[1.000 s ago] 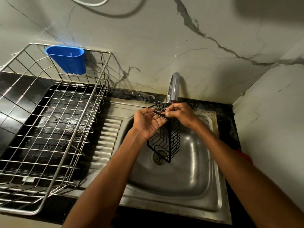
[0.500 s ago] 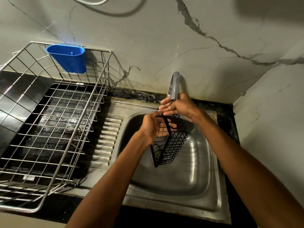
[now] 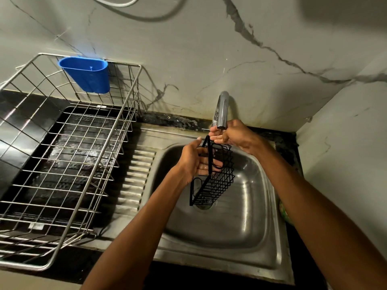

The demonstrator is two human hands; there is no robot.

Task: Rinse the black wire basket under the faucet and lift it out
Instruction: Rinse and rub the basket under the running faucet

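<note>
The black wire basket (image 3: 217, 183) hangs on end over the steel sink (image 3: 240, 222), its top near the chrome faucet (image 3: 221, 109). My left hand (image 3: 194, 160) grips the basket's left side at mid-height, fingers curled through the wires. My right hand (image 3: 234, 136) is at the faucet's spout, just above the basket's top corner, fingers apart and cupped under the outlet. Whether it touches the basket is unclear. A thin trickle of water falls onto my right fingers.
A large steel wire dish rack (image 3: 69, 160) stands on the dark counter at left, with a blue plastic cup holder (image 3: 88, 76) hung on its back rail. The sink's ribbed drainboard (image 3: 138, 176) lies between rack and basin. Marble walls close the back and right.
The basket has turned from a flat, edge-on hang to show its mesh side. My right hand left the basket's top rim and rose to the faucet spout. My left hand shifted lower on the basket.
</note>
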